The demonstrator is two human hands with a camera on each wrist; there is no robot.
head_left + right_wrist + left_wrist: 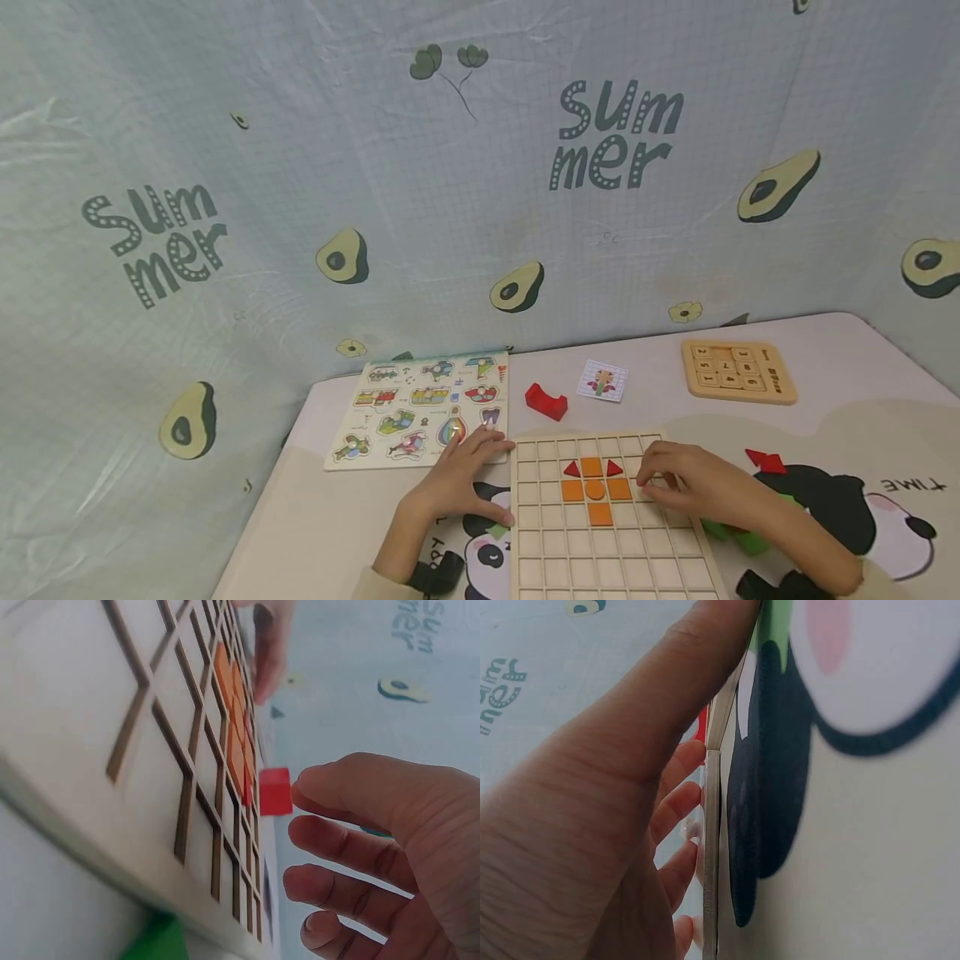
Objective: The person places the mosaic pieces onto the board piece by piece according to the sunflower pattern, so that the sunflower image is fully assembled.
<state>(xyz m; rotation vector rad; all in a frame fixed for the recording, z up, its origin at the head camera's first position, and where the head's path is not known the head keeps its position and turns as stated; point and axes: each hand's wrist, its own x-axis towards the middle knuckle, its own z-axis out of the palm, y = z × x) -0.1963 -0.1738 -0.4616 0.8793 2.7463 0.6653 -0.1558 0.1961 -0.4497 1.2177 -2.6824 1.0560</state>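
A small red wooden block (275, 791) is pinched at the tips of the right hand (693, 483) fingers (330, 787), just above the pale wooden grid board (600, 550), right of the orange pieces (596, 490). The left hand (461, 483) lies flat with fingers spread at the board's left edge.

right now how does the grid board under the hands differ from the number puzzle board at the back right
The grid board is the larger, its square cells mostly empty, with a few orange and red pieces set near its far end; the number puzzle board is smaller and filled with numbered tiles. The left hand rests at the grid board's edge and the right hand on it, while the number puzzle board lies untouched. Both are pale wood and lie flat.
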